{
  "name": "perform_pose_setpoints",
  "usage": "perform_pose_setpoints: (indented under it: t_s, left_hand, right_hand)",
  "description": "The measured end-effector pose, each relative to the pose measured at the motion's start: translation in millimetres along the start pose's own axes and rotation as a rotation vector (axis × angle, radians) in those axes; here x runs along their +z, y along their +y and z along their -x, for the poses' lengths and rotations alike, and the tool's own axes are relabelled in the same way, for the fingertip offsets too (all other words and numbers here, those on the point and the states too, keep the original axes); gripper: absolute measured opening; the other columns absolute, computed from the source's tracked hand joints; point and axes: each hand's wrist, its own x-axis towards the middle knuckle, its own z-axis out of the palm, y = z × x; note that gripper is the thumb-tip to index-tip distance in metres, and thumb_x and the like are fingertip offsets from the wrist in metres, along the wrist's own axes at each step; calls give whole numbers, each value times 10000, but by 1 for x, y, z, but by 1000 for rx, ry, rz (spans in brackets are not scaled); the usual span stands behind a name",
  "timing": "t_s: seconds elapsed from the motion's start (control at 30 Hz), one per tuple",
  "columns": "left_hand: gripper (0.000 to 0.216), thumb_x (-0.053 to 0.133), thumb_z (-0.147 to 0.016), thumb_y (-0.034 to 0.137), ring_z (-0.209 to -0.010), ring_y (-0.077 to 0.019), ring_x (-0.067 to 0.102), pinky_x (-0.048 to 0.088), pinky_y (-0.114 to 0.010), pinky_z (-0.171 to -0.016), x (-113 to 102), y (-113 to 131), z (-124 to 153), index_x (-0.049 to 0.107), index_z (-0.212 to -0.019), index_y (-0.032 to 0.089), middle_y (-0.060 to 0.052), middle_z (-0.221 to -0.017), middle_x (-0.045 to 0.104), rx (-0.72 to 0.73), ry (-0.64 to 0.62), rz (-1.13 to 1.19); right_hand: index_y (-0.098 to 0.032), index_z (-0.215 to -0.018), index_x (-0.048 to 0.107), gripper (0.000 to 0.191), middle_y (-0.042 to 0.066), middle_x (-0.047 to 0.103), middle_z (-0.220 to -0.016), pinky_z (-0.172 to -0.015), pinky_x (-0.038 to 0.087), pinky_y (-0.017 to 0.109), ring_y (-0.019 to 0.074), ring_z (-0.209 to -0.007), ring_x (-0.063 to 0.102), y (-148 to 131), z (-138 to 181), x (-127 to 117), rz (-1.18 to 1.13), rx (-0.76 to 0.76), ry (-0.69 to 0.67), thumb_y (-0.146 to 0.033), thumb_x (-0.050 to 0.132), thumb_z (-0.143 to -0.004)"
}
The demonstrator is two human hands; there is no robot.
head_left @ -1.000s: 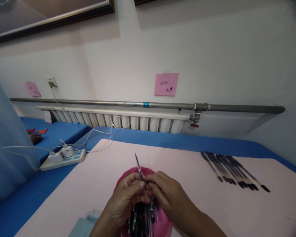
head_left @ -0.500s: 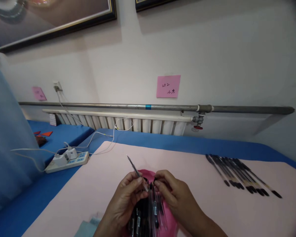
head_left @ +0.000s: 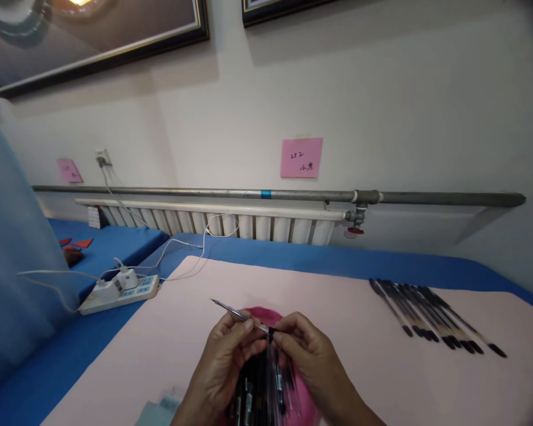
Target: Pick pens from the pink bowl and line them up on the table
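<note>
My left hand [head_left: 224,367] pinches a thin pen refill [head_left: 235,311] whose tip points up and to the left. My right hand [head_left: 308,361] pinches the refill's other end, where a small black cap [head_left: 271,332] shows between the fingertips. Both hands hover over a pink bowl [head_left: 261,312] filled with several dark pens [head_left: 260,390]. The hands cover most of the bowl.
A row of several black pens [head_left: 430,316] lies on the pink sheet [head_left: 359,355] to the right. A white power strip [head_left: 119,291] with chargers and cables sits on the blue cloth at left. A radiator and pipe run along the wall. A pale packet lies at the bottom edge.
The refill has swung from nearly upright to pointing low and left. My hands have stayed over the bowl, and the view has risen slightly.
</note>
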Motion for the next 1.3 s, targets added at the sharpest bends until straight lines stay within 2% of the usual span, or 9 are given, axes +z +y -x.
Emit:
perform_pose_setpoints:
  t_s: [0.27, 0.53, 0.63, 0.77, 0.83, 0.97, 1.07, 1.2, 1.3]
  left_hand:
    - [218, 739, -659, 193, -721, -142, 656, 525, -260, -688, 1, -1, 1, 600, -820, 146, -50, -762, 691, 32, -14, -36]
    - [234, 755, -638, 215, -736, -154, 658, 530, -258, -679, 1, -1, 2, 610, -805, 137, -66, -795, 694, 33, -2, -72]
    - [234, 752, -642, 218, -717, -146, 654, 531, -256, -672, 1, -1, 2, 612, -808, 131, -66, -791, 692, 35, -19, -91]
    - [230, 747, -647, 218, -706, -145, 654, 529, -251, -663, 1, -2, 2, 607, -807, 131, -65, -781, 693, 26, -33, -105]
    - [229, 742, -653, 213, -726, -153, 657, 528, -256, -670, 0, -2, 2, 603, -817, 133, -71, -799, 696, 21, -33, -101]
    - [223, 731, -666, 203, -743, -151, 653, 526, -256, -677, -1, -1, 2, 597, -830, 135, -72, -810, 692, 24, -21, -91]
    - [216, 726, -672, 196, -722, -138, 647, 526, -243, -660, -1, 0, 1, 596, -831, 132, -66, -797, 687, 24, -20, -108]
    - [194, 725, -673, 199, -704, -132, 644, 525, -239, -657, -1, -1, 1, 604, -804, 122, -62, -784, 683, 17, -36, -132]
    - [184, 717, -680, 202, -718, -140, 643, 524, -247, -660, -1, -2, 2, 603, -803, 125, -58, -779, 680, 29, -44, -128]
  right_hand:
    - [-217, -704, 521, 71, -65, 533, -562, -511, 420, 234, 112, -497, 520, 0, 2, 3, 60, -62, 10, -266, 567, -728]
    - [-220, -772, 582, 95, -17, 614, -712, -598, 440, 237, 135, -645, 560, 3, 6, -5, 431, -312, -13, -250, 506, -821]
    - [-223, -798, 566, 103, -23, 599, -695, -596, 435, 235, 133, -635, 557, 3, 5, -6, 448, -313, -56, -247, 476, -842]
    - [-242, -926, 507, 145, -52, 547, -628, -508, 423, 225, 116, -516, 518, 6, 3, -5, 295, -199, -123, -303, 380, -893]
    - [-242, -940, 495, 133, -45, 560, -673, -526, 436, 227, 118, -550, 534, 6, 2, -5, 270, -181, -126, -314, 396, -888]
    - [-226, -885, 532, 85, -20, 591, -789, -624, 446, 238, 129, -671, 552, 3, 3, -7, 442, -303, -75, -215, 532, -800]
    - [-227, -868, 539, 81, -19, 604, -793, -659, 439, 241, 130, -706, 561, 3, 3, -8, 522, -375, -83, -178, 493, -821]
    - [-245, -966, 514, 148, -35, 611, -736, -605, 439, 232, 120, -633, 567, 6, 3, -8, 493, -352, -148, -222, 383, -900]
    - [-248, -1013, 514, 162, -20, 635, -835, -650, 449, 244, 135, -714, 587, 5, 3, -9, 536, -390, -140, -222, 480, -857]
